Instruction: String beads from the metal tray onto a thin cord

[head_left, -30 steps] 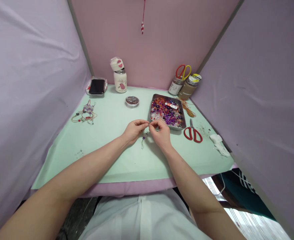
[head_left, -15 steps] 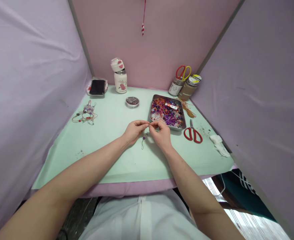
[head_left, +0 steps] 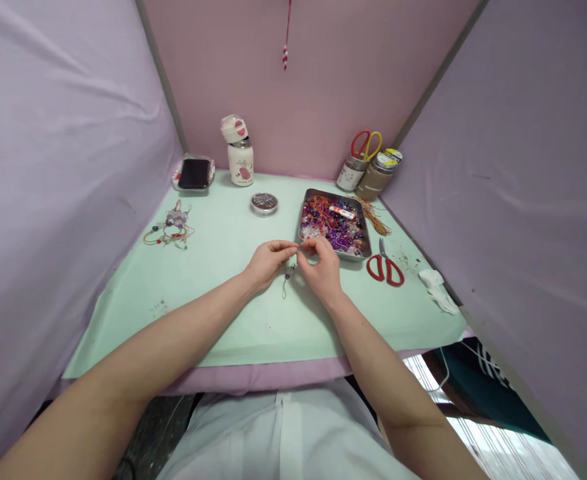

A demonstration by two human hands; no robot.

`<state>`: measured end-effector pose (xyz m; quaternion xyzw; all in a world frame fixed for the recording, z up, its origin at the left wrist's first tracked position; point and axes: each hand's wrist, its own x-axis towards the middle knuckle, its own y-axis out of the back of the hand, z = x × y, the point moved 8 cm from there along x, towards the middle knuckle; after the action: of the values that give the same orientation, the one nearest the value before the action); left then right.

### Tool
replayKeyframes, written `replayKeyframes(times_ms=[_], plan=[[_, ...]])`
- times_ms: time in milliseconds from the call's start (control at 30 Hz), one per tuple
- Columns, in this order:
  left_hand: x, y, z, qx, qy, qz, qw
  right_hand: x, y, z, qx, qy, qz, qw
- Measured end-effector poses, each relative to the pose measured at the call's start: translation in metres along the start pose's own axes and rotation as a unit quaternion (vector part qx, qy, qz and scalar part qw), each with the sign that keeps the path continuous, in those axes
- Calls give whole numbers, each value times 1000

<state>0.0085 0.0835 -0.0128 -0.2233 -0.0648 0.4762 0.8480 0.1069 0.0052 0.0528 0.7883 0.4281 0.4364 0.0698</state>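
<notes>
A beaded cord [head_left: 287, 275] with a few purple beads and a loop at its lower end hangs below my fingertips, over the table. My left hand [head_left: 268, 263] is closed, pinching the upper part of this cord between thumb and forefinger. Close against it, my right hand [head_left: 322, 270] is curled at the same spot, thumb and forefinger slightly parted around the cord's thin end. The exact strand between the fingertips is too small to make out. Just beyond my right hand is a metal tray [head_left: 368, 247] of mixed purple, red and clear beads.
Red-handled scissors [head_left: 386, 270] lie right of the tray, near a crumpled white tissue [head_left: 438, 291] and a bundle of brown cords [head_left: 377, 220]. Finished-looking beaded strings [head_left: 173, 230] lie left. Behind stand a round container [head_left: 264, 204], bottle [head_left: 241, 163], phone [head_left: 194, 174] and jars [head_left: 374, 180].
My right thumb and forefinger have parted slightly at the tips. My left hand and the hanging beaded cord have stayed nearly still.
</notes>
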Motion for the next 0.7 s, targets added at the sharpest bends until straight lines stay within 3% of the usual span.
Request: replayKeyframes(times_ms=[267, 433, 567, 700], plan=[[-1, -3, 2, 0, 22, -33, 999, -1, 1, -12, -46, 84, -3, 995], [0, -3, 0, 13, 39, -53, 998, -2, 1, -10, -55, 96, -6, 994], [0, -2, 2, 31, 34, -52, 998, 0, 3, -5, -8, 52, 0, 999], [2, 5, 12, 85, -16, -9, 996, 2, 7, 7, 74, -27, 20, 997]])
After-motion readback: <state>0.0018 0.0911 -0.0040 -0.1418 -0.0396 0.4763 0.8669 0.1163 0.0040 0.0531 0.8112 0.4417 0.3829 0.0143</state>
